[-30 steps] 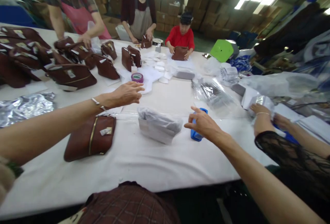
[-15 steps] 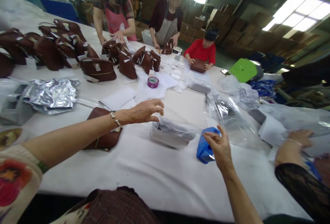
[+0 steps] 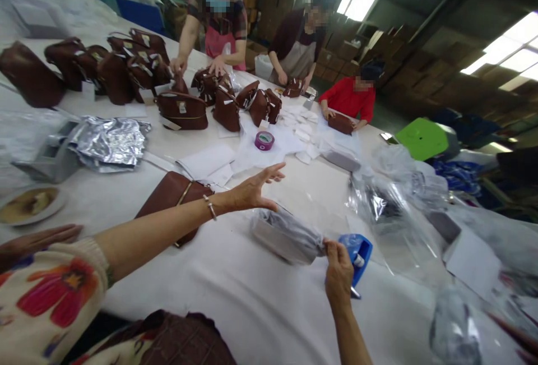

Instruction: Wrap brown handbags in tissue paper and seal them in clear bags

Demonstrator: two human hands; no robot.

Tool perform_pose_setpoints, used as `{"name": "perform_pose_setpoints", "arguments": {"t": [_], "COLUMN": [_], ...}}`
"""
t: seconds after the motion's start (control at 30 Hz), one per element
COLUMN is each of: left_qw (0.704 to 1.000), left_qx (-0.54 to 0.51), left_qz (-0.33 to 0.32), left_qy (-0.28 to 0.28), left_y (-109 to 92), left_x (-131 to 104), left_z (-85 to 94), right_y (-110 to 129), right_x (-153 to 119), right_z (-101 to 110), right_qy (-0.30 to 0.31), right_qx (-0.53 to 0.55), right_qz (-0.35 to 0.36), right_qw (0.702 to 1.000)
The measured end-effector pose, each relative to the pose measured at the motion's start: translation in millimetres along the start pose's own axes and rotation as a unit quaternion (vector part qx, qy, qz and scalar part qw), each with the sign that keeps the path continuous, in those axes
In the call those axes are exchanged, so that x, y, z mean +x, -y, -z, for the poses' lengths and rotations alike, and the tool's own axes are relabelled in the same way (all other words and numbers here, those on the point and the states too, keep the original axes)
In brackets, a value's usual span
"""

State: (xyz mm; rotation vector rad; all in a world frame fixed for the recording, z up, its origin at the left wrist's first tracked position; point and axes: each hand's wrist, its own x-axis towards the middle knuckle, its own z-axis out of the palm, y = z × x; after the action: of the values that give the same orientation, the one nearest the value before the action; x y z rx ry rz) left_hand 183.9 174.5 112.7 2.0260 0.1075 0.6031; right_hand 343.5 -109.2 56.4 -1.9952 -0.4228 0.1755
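Note:
A grey-white bundle (image 3: 290, 239) in clear plastic lies on the white table in front of me. My right hand (image 3: 339, 269) pinches its gathered right end. Above the far left end of the bundle, my left hand (image 3: 254, 187) is open, thumb apart from the fingers, with nothing in it. Just beyond my right hand sits a blue tape dispenser (image 3: 360, 250), partly hidden by that hand. A brown bag (image 3: 162, 194) lies flat under and behind my left forearm.
Several brown bags (image 3: 180, 110) stand at the back left. Silver foil packets (image 3: 110, 143), a purple tape roll (image 3: 264, 140) and a plate (image 3: 31, 204) are on the table. Clear plastic (image 3: 390, 213) lies right. Three people work opposite; another person's hand (image 3: 46, 239) is at left.
My right hand has moved left from above the tape dispenser and closed on the bundle's end. My left hand has opened wider. The view has shifted, and another person's hand now shows at left.

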Motion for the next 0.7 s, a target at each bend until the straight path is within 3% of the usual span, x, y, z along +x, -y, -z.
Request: {"name": "perform_pose_setpoints", "arguments": {"t": [0.13, 0.23, 0.33, 0.43, 0.57, 0.7], "left_qw": [0.989, 0.983, 0.983, 0.982, 0.981, 0.992], "left_qx": [-0.072, -0.108, -0.154, -0.171, -0.166, -0.109], "left_qz": [0.122, 0.137, 0.088, 0.08, 0.097, 0.051], "left_qy": [0.05, 0.052, 0.041, 0.019, 0.006, 0.026], "left_y": [43.5, 62.7, 62.9, 58.8, 61.7, 58.0], "left_x": [-23.5, -27.7, -22.5, -21.2, -28.8, -32.4], "left_z": [-7.2, -29.1, -51.3, -63.2, -60.2, -50.2], "right_y": [-2.6, -7.9, -14.7, -20.1, -22.2, -21.8], "right_x": [-5.3, -4.7, 0.9, 7.2, 12.0, 12.4], "right_z": [-16.3, -28.7, -36.7, -42.6, -50.1, -55.1], "right_qy": [-0.087, -0.146, -0.192, -0.22, -0.232, -0.255], "right_qx": [-0.011, -0.035, -0.057, -0.075, -0.082, -0.066], "right_qz": [-0.02, -0.034, -0.047, -0.054, -0.054, -0.053], "right_qw": [0.996, 0.988, 0.979, 0.971, 0.968, 0.963]}}
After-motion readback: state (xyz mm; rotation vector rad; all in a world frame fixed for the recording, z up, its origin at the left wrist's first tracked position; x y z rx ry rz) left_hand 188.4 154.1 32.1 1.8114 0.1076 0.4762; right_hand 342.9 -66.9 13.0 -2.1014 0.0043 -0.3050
